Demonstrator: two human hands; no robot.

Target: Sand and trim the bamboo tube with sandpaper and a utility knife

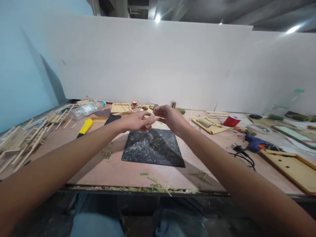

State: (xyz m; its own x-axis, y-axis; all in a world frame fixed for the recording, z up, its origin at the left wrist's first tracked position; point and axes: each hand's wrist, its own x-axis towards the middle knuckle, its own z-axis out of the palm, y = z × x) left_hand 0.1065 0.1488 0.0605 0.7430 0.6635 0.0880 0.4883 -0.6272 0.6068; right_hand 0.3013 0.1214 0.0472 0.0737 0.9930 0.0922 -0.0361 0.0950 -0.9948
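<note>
My left hand point(135, 121) pinches a small pale piece of bamboo or wood point(150, 120) between thumb and fingers, above the far edge of a black cutting mat point(153, 148). Close against it on the right is my right hand point(171, 118), its fingers curled inward and its thumb side at the piece. What sits inside those right fingers, if anything, is hidden. White scratches cover the mat below. Bits of shredded green fibre point(158, 187) lie along the table's front edge.
At the left are a yellow-handled tool point(85, 127), a plastic bottle point(89, 110) and thin wooden stick frames point(27, 138). To the right lie a wooden tray point(208, 125), a red spool point(232, 120), a blue glue gun point(259, 144) and a black cable point(243, 154). A white partition point(153, 62) stands behind.
</note>
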